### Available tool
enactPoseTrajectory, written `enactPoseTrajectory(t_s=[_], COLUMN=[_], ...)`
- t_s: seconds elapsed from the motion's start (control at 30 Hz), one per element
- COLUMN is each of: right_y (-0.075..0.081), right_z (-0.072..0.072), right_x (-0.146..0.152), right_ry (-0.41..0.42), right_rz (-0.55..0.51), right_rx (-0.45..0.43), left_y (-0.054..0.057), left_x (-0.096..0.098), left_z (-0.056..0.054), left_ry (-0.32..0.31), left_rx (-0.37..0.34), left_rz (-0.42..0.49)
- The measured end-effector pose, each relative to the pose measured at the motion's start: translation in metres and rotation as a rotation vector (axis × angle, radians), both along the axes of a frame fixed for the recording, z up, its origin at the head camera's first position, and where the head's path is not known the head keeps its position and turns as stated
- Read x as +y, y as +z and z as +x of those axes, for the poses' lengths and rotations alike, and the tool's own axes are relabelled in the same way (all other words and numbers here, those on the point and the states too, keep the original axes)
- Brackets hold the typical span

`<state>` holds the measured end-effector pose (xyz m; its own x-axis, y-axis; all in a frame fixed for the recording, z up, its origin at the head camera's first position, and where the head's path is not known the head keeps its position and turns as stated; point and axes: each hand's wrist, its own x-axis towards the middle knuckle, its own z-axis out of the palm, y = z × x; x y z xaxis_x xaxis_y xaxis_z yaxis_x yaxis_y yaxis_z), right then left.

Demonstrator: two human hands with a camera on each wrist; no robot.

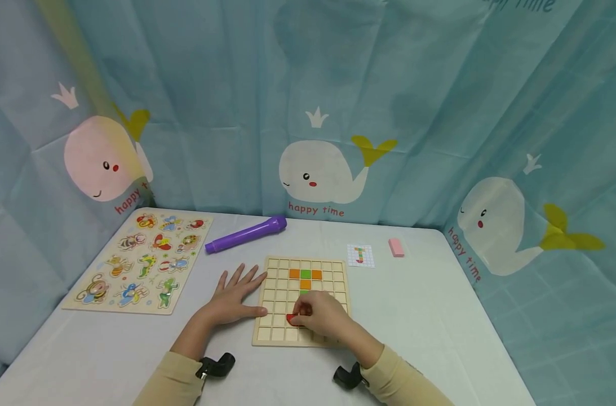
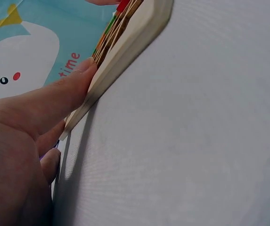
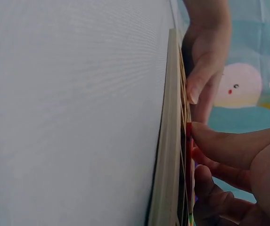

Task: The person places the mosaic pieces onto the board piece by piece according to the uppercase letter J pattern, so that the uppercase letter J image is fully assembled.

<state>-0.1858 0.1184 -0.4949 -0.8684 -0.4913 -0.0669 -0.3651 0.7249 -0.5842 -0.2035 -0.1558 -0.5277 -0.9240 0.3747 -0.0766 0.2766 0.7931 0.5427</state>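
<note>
A wooden grid board (image 1: 277, 334) lies on the white table, with a green square (image 1: 305, 274) between orange squares near its top and another orange square (image 1: 305, 285) below. My left hand (image 1: 229, 301) is spread flat at the board's left side, thumb and index fingertip resting on its edge. Low on the grid, my right hand (image 1: 325, 314) pinches a red piece with a rounded corner (image 1: 290, 320). The right wrist view shows the thumb against the end of this red piece (image 3: 188, 141), the other fingers curled beside it. The right hand hides part of the grid.
A small pattern card (image 1: 360, 256) and a pink block (image 1: 396, 247) lie beyond the board to the right. At the back is a purple stick (image 1: 247, 234); an insect puzzle board (image 1: 155, 254) lies at left. A whale-print curtain (image 1: 211, 141) surrounds the table.
</note>
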Motion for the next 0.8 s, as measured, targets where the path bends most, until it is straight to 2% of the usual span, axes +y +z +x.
enactPoseTrajectory(t_s=[0.2, 0.43, 0.63, 0.8], right_y=[-0.002, 0.001, 0.004, 0.011], right_z=[0.001, 0.002, 0.001, 0.002], right_x=[0.001, 0.008, 0.027, 0.051], right_ry=[-0.010, -0.018, -0.033, -0.084], right_rz=[0.024, -0.018, -0.069, -0.109], right_rx=[0.015, 0.006, 0.012, 0.016], left_y=[0.000, 0.000, -0.002, -0.004], left_x=[0.000, 0.000, 0.000, -0.004], left_z=[-0.001, -0.001, 0.000, 0.001], left_ry=[-0.005, -0.003, 0.003, -0.002], left_rx=[0.000, -0.006, 0.004, 0.007], left_rz=[0.004, 0.005, 0.008, 0.038])
